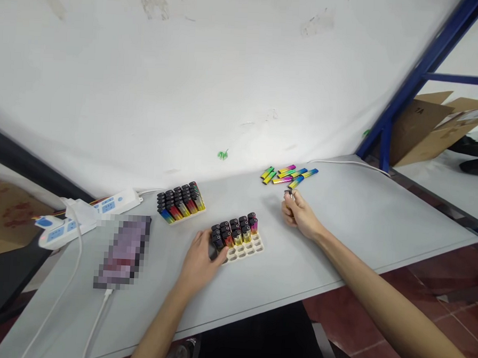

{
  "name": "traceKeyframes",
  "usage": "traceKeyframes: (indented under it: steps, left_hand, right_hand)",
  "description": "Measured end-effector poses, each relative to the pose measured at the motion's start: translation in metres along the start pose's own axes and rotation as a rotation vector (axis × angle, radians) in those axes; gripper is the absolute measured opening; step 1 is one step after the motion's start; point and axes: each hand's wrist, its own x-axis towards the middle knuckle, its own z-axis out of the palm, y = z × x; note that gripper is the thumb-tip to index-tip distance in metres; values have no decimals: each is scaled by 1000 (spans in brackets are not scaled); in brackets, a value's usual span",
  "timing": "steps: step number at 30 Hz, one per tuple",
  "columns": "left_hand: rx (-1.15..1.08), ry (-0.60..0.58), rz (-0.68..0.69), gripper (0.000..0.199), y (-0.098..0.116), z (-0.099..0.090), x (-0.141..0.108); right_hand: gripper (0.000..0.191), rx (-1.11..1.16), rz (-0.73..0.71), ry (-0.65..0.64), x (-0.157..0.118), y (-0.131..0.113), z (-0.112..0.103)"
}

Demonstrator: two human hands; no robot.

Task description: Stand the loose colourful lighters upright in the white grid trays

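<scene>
A pale tray with holes [255,249] stands on the table, its back rows filled with upright lighters [237,235] with black tops and red, yellow or pink bodies. The front holes show bare. My left hand [200,258] grips the tray's left end, thumb at the front and fingers behind, partly hidden by the lighters. To the right, above the table, my right hand [299,213] is closed around a lighter [288,193]; only its dark top shows, the rest is inside my fist. Just beyond that hand lie several loose shiny pieces [283,179], coloured yellow, green, blue and pink, shaped like lighter bodies.
Back left stands a second tray [187,217] full of upright lighters. A blurred phone-like object [125,250] with a white cable lies at left, near power strips [109,204]. A white wall closes off the back; a blue metal frame [408,86] and cardboard boxes [422,124] stand right.
</scene>
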Motion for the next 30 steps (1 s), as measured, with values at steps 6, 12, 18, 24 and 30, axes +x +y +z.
traceKeyframes:
  steps: [6,12,18,24,30]
  left_hand:
    - [-1,-12,-8,41,1,-1,0]
    - [35,-5,-23,51,0,1,1]
    - [27,10,9,46,0,1,1]
    - [26,9,4,46,1,0,1]
    - [17,14,6,46,2,-1,1]
  right_hand:
    - [52,86,79,36,4,2,-3]
    - [47,116,116,69,6,2,-3]
    - [54,90,86,55,6,3,-3]
    - [47,67,97,80,7,5,-4]
    - [50,-14,15,48,6,9,-2]
